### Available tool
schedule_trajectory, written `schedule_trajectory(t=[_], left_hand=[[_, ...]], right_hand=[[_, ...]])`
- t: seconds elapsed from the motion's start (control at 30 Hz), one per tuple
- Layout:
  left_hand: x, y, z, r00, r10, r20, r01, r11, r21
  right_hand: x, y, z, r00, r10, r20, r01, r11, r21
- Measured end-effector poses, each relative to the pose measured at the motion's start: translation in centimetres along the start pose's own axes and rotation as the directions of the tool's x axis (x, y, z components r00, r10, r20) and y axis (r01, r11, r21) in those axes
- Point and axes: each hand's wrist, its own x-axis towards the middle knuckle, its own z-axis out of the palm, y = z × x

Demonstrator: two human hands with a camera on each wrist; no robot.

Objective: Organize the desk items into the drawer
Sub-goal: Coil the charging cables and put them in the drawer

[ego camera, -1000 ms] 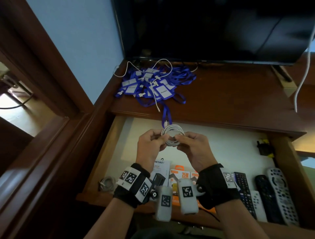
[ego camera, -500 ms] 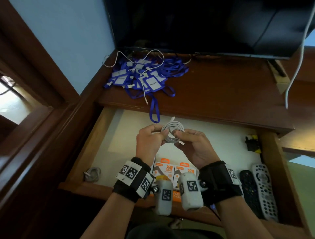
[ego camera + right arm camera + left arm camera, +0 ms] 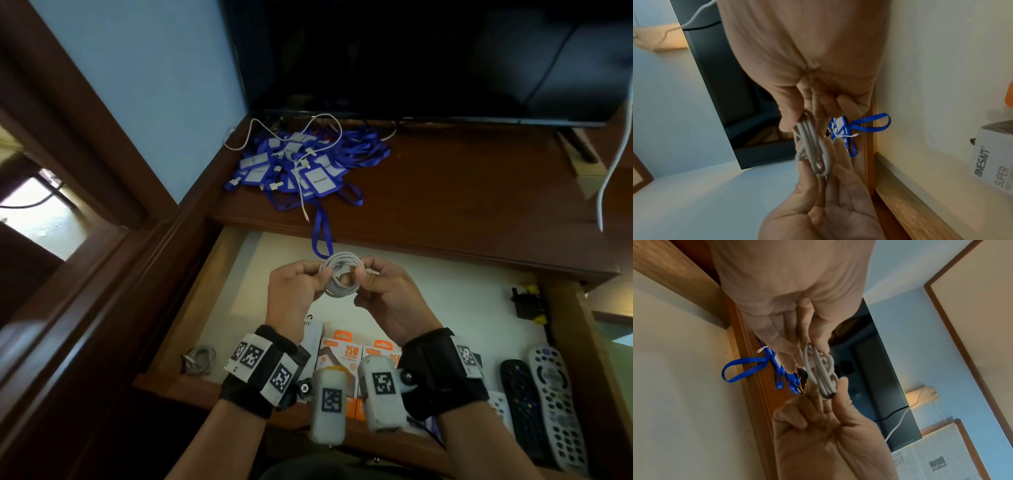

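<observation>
Drawer front: two remotes (image 3: pixel 544 404) and orange boxes (image 3: pixel 346 356) lie in the open drawer (image 3: pixel 205 294).
Grip: left hand (image 3: pixel 291 294) and right hand (image 3: pixel 387 298) each pinch one side of the coiled white cable (image 3: pixel 339 277), held above the drawer.
Worktop (image 3: pixel 462 192): blue lanyards (image 3: pixel 301 164) lie piled, one strap hanging over the edge.

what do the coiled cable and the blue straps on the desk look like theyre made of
Coiled cable: smooth matte white rubbery plastic sheath, bending in soft loops. Blue straps: flat woven fabric ribbon, probably polyester, folding limply with a slight sheen.
</observation>
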Motion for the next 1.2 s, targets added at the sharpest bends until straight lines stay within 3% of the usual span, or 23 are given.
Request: schedule_trajectory(t=[0.23, 0.43, 0.57, 0.83, 0.97, 1.1, 1.2], left_hand=[[0.7, -0.1, -0.3, 0.997, -0.062, 0.049, 0.064, 0.997, -0.037], [1.0, -1.5, -0.8, 0.979, -0.195, 0.058, 0.201, 0.968, -0.151], [1.2, -1.9, -1.6, 0.965, -0.258, 0.044, 0.262, 0.949, -0.176], [3.7, -1.8, -4.6, 0.95, -0.297, 0.097, 0.304, 0.949, -0.079], [5.7, -2.3, -5.8, 0.919, -0.377, 0.111, 0.389, 0.914, -0.116], [7.8, -2.7, -7.1, 0.911, -0.38, 0.159, 0.359, 0.922, 0.148], [9.7, -3.6, -8.4, 0.935, -0.318, 0.156, 0.287, 0.938, 0.193]], right_hand=[[1.1, 0.0, 0.1, 0.999, -0.005, 0.034, 0.007, 0.999, -0.05], [1.3, 0.3, 0.7, 0.989, 0.037, 0.142, -0.028, 0.997, -0.065], [1.9, 1.2, 1.0, 0.986, 0.088, 0.144, -0.067, 0.987, -0.144], [4.2, 3.4, 2.5, 0.993, 0.109, -0.049, -0.117, 0.963, -0.244], [5.9, 4.2, 3.6, 0.984, 0.133, -0.119, -0.164, 0.938, -0.307], [8.0, 5.5, 5.0, 0.964, 0.18, -0.194, -0.236, 0.915, -0.327], [9.5, 6.3, 6.5, 0.957, 0.2, -0.213, -0.266, 0.897, -0.354]])
